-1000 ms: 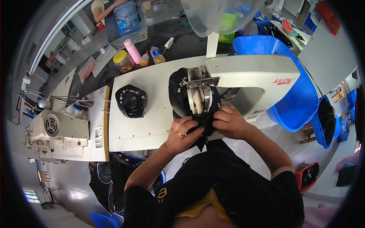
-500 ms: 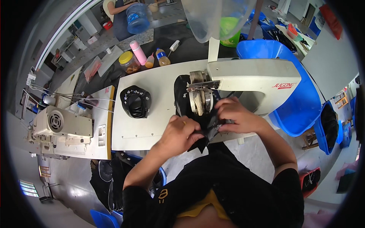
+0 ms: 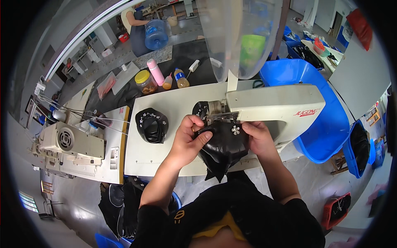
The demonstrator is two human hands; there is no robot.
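A shiny black leather-like piece with white flower ornaments hangs at the front of a cream machine, below its rollers. Its pointed lower end droops past the table edge. My left hand pinches its left edge between thumb and fingers. On the other side, my right hand grips the upper right edge, thumb beside a flower. The piece's top edge lies right by the machine head, and I cannot tell whether it sits between the rollers. To the left, a similar folded black piece with flowers rests on the white table.
A large blue tub stands behind and right of the machine. Beyond the table are a pink flask, a yellow-lidded jar and bottles. A sewing machine is at left. Farther back, another person holds a blue water jug.
Both hands have shifted apart and the black piece is now spread open between them, showing its smooth face and a large flower. The rollers are more covered by it.
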